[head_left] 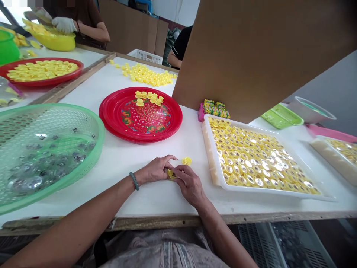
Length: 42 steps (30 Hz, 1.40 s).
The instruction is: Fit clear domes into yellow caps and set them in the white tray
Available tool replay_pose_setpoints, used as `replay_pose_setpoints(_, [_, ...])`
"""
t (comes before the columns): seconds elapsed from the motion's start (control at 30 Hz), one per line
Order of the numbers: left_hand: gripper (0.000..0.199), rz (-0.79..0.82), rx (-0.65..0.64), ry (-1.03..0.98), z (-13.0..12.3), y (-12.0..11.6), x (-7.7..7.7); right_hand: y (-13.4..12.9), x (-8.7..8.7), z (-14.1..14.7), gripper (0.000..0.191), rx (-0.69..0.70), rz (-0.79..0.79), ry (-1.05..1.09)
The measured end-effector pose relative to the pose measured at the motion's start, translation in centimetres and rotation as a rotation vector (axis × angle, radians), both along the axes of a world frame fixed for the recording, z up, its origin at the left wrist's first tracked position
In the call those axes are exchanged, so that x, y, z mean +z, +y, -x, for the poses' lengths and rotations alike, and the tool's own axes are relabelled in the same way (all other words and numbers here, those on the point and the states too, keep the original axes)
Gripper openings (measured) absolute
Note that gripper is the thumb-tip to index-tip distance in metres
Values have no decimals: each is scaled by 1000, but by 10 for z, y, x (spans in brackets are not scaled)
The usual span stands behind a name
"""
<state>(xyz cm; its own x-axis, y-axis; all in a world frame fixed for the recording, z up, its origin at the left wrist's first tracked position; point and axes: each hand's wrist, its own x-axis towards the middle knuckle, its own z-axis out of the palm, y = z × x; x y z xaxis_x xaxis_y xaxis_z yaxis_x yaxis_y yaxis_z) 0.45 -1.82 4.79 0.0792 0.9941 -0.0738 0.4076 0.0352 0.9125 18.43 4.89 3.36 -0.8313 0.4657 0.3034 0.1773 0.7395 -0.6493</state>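
Left hand (156, 169) and right hand (191, 183) pinch 1 small yellow plastic disc (171, 174), dark-marked face upward, long axis unclear; 1 round yellow piece (186, 160) lies just beyond

Assembly workshop | shared worktable (156, 203) | tray (212, 167) of yellow pieces (251, 158) | gloved co-worker (87, 18) | seemingly another worker (182, 44), half hidden

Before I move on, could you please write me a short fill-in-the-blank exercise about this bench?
1. Between the left hand and the right hand is a small piece coloured ____.
2. A beaded bracelet circles the person's ____ wrist.
3. The patterned round tray is coloured ____.
4. From the person's viewpoint, the white rectangular tray lies to the ____ of the round one.

Missing words: yellow; left; red; right.
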Motion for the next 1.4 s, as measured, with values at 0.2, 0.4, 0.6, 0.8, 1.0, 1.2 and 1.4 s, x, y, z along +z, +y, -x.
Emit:
replay_pose_setpoints(0.2, [65,32,-6,-104,2,0,-4,-2,-4,2,33,18,-140,9])
replay_pose_setpoints(0.4, [58,42,46,-216,0,-1,-5,-13,6,-2,43,69,-299,-177])
replay_pose_setpoints(0.6, [45,80,87,-340,2,-5,1,-17,6,-3,35,5,-337,-183])
replay_pose_setpoints(0.8, [36,160,224,-322,-8,-5,-3,-12,-7,-3,13,-163,-166,23])
replay_pose_setpoints(1.0, [29,271,394,-510,-18,0,-3,-16,-8,-1,15,-190,-203,-4])
replay_pose_setpoints(1.2, [33,386,464,-565,-19,4,-1,-20,4,-3,15,-137,-307,-119])
replay_pose_setpoints(1.4, [36,349,411,-485,-17,6,-1,-14,-1,3,4,-208,-227,-53])
